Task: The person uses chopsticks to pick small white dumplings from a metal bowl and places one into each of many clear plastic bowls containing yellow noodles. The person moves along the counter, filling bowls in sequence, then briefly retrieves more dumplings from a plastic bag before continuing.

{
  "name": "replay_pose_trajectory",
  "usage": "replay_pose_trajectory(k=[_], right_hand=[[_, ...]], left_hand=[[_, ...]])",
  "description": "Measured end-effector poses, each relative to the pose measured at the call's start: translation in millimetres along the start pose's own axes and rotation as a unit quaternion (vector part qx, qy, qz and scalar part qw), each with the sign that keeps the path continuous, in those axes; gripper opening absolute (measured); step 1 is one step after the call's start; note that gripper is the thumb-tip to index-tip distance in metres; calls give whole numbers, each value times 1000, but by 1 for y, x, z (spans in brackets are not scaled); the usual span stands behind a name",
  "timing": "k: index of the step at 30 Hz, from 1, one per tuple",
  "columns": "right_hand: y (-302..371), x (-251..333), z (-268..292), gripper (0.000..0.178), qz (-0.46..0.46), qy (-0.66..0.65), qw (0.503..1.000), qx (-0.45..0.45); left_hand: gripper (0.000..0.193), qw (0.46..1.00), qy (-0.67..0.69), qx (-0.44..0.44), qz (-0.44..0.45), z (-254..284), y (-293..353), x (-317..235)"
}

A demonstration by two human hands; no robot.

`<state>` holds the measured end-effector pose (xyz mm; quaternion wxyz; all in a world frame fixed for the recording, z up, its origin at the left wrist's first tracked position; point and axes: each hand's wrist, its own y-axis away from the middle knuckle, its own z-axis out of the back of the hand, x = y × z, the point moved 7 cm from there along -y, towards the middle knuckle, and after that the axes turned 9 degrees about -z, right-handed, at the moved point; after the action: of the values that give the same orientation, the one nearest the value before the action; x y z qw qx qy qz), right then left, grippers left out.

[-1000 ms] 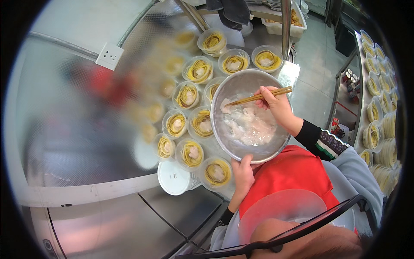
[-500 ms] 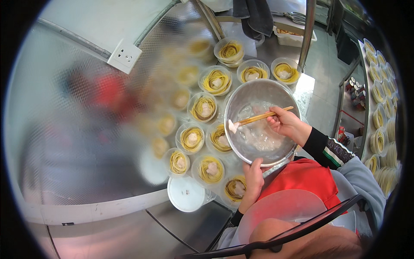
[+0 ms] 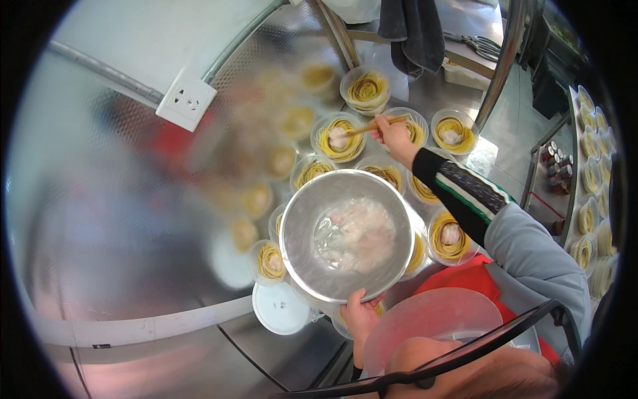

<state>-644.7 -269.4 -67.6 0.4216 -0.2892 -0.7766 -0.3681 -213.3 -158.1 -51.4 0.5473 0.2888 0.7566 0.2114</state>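
A person stands at a steel counter [image 3: 133, 359] crowded with small clear plastic bowls of coiled yellow noodles. Their left hand [image 3: 361, 318], at about six o'clock in the view, grips the near rim of a large round steel mixing bowl [image 3: 345, 233], thumb curled over the edge and fingers tucked underneath out of sight. The bowl sits at the centre, held above the noodle bowls, and holds pale, translucent pieces of food in liquid.

Their right hand [image 3: 395, 138], reaching out toward twelve o'clock, has its fingers pressed together around a pair of wooden chopsticks [image 3: 375, 124]. The chopstick tips point toward nine o'clock and rest on a pale piece lying on top of one noodle bowl [image 3: 338, 138], just beyond the steel bowl's far rim. The sleeve is dark with striped trim at the cuff and grey higher up.

A white round lid [image 3: 280, 309] lies on the counter at about seven o'clock of the steel bowl. A white wall socket [image 3: 186, 101] is mounted at ten o'clock. A dark cloth [image 3: 415, 33] hangs at twelve o'clock
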Motion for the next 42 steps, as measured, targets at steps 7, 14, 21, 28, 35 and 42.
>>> replay_pose_trajectory(k=[7, 14, 21, 28, 35, 42], right_hand=[[52, 36, 2, 28, 148, 34, 988, 27], [206, 92, -3, 18, 223, 327, 887, 238], [262, 59, 6, 9, 297, 383, 831, 272], [241, 30, 31, 21, 54, 164, 977, 129], [233, 36, 55, 36, -35, 45, 993, 104], [243, 70, 54, 25, 169, 207, 953, 144]], left_hand=[[53, 996, 20, 50, -64, -11, -20, -11], [53, 995, 11, 60, -81, -28, -17, 5], [46, 993, 17, 90, -80, -45, 9, 14], [44, 989, -7, 108, -97, -53, 30, 24], [42, 988, 4, 120, -93, -68, 40, 27], [44, 984, -28, 144, -98, -77, 37, 32]])
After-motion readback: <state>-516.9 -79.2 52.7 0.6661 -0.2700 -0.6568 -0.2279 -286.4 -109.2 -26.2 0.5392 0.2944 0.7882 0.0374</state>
